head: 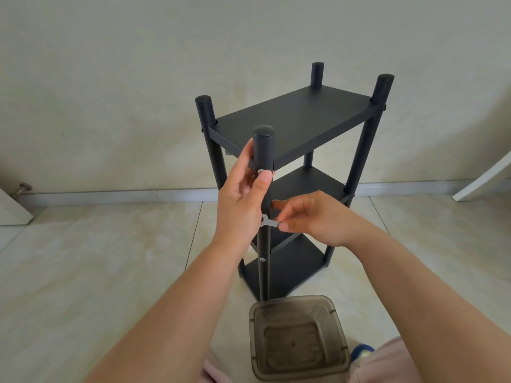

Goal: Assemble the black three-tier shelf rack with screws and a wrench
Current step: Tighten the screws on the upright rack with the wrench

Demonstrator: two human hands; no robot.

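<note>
The black rack [293, 172] stood upright on the tiled floor [96, 258]. The left hand [243, 197] pinched a silver screw [260, 171] against the near post [264, 161], just under the top shelf. Below that grip, the right hand [307, 217] pinched a small flat wrench [269, 223] against the same post.

Both forearms extended forward. Left hand [243, 200] raised, thumb and fingers pinching. Right hand [309, 217] lower, fingertips pinched together.
</note>
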